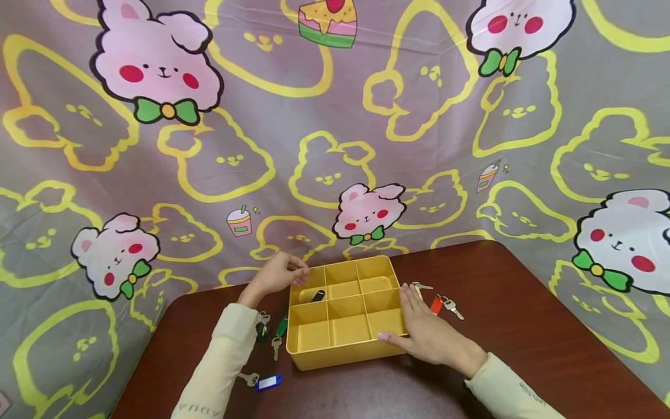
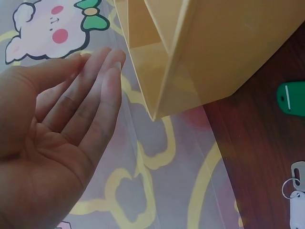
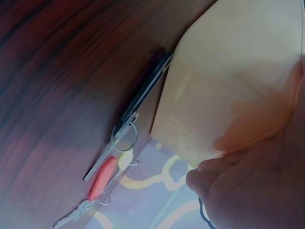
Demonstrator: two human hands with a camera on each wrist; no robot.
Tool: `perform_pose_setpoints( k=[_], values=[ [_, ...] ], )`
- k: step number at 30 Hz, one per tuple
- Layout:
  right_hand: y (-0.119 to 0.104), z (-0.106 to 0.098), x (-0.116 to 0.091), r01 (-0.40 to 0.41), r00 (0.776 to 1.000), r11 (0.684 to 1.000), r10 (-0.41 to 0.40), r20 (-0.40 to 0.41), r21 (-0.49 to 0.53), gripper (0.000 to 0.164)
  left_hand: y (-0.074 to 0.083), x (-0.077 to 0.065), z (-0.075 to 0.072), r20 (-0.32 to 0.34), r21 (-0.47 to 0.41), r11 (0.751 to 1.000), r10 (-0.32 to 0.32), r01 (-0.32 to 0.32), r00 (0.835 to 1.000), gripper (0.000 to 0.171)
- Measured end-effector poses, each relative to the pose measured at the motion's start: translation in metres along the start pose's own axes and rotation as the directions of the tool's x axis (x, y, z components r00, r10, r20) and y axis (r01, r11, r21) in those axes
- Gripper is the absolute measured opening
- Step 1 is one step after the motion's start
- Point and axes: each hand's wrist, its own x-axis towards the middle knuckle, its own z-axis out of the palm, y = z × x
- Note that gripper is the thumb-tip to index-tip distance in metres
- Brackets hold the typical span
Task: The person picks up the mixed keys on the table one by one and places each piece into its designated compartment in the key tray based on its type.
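Left hand (image 2: pixel 62 126), palm in wrist-view only

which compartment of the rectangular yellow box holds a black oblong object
The left compartment in the far row, nearest the left hand: only there does the black object show.

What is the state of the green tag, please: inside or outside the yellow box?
Outside: the green tag lies on the brown table, beside the yellow box.

The six-compartment organizer (image 1: pixel 340 355) is yellow, the wood-grained table (image 1: pixel 528 326) reddish brown. There is a green key tag (image 1: pixel 282 327), a red key tag (image 1: pixel 437 305) and a white-labelled blue key tag (image 1: pixel 268 382). Green-bowed pink rabbits (image 1: pixel 159 55) and yellow outlines (image 1: pixel 299 91) pattern the grey backdrop (image 1: pixel 293 119); the left sleeve (image 1: pixel 222 349) is cream.
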Motion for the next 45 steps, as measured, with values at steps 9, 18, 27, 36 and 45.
perform_pose_setpoints(
  k=[9, 18, 27, 36, 45],
  values=[
    [-0.001, -0.001, 0.000, 0.005, 1.000, 1.000, -0.005, -0.003, 0.004, 0.116, 0.006, -0.011, 0.002, 0.005, 0.004, 1.000, 0.025, -0.025, 1.000, 0.017],
    [0.000, 0.000, 0.000, 0.004, 1.000, 1.000, -0.004, -0.006, 0.000, 0.116, 0.003, -0.025, 0.002, 0.002, 0.057, 0.996, 0.072, -0.072, 0.997, 0.014],
    [0.000, 0.000, 0.001, -0.002, 1.000, 1.000, 0.002, -0.003, 0.001, 0.117, 0.002, -0.039, 0.002, -0.029, 0.113, 0.992, 0.067, -0.063, 0.997, 0.015],
    [0.000, 0.001, 0.000, -0.011, 1.000, 1.000, 0.011, -0.005, 0.009, 0.118, 0.005, -0.057, 0.006, -0.064, 0.197, 0.978, 0.079, -0.065, 0.995, 0.014],
    [-0.002, 0.001, -0.001, -0.007, 1.000, 1.000, 0.008, -0.021, 0.013, 0.118, 0.003, -0.078, 0.006, -0.098, 0.204, 0.979, 0.023, -0.002, 0.995, 0.017]
  ],
)
